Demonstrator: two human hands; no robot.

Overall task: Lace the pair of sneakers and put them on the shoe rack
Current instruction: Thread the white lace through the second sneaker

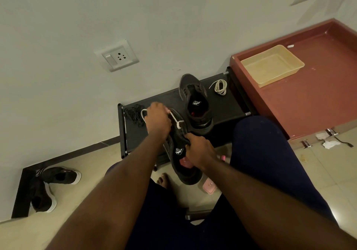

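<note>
At the centre of the view, a black sneaker [181, 153] is held above the front edge of a low black shoe rack [135, 133], its toe pointing toward twelve o'clock and its heel toward six. The left hand [157, 119], at about eleven o'clock from that sneaker's middle, is closed over the toe end, its fingers pinching a white lace [174, 119] that runs in a loop to the left of the hand and in a straight strand to its right, down to the eyelets. The right hand [200, 151], at four o'clock from the left one, is clamped on the sneaker's collar beside the tongue, fingers curled around the edge. The second sneaker [195, 102] of the pair stands on the rack's top shelf at one o'clock from the held one, unlaced, its opening facing up and its heel just beside the held sneaker's toe end. A coiled white lace [220, 87] lies on the same shelf at two o'clock, apart from the second sneaker. A tangle of black lace [134, 113] lies at the shelf's left end, at nine o'clock from the left hand. On the floor at eight o'clock lie two other dark shoes with white soles [54, 186]. At two o'clock, a red cabinet [309, 104] carries a pale yellow tray [272, 64]. A wall socket [116, 55] sits at eleven o'clock.
</note>
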